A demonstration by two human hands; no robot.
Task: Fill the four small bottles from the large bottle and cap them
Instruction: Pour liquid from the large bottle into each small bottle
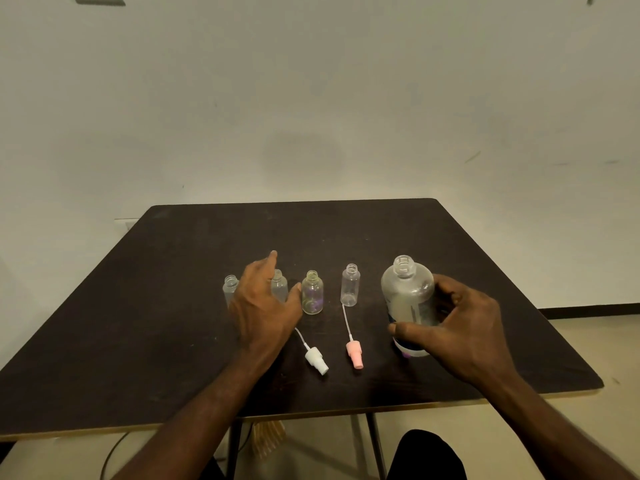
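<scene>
In the head view, a dark table [173,306] stands before a pale wall [311,98]. Four small bottles stand upright in a row, all without caps. The leftmost small bottle [230,287] is half hidden behind the left hand [265,306]. The second small bottle [280,287] shows only between the forefinger and the thumb of this hand. The fingers are spread and nearly straight around it; whether they touch it I cannot tell. The yellowish small bottle [312,292] stands just beside the thumb tip. The clear small bottle [350,285] stands further right, apart from both hands.

The right hand [464,323] curls around the large bottle [408,299], thumb in front, fingers behind. This bottle stands on the table with its mouth open; its lower label is partly covered by the thumb.

A white spray cap [317,360] and a pink spray cap [355,355] lie on the table near the front, their thin tubes pointing toward the bottles. Other caps are not visible.
</scene>
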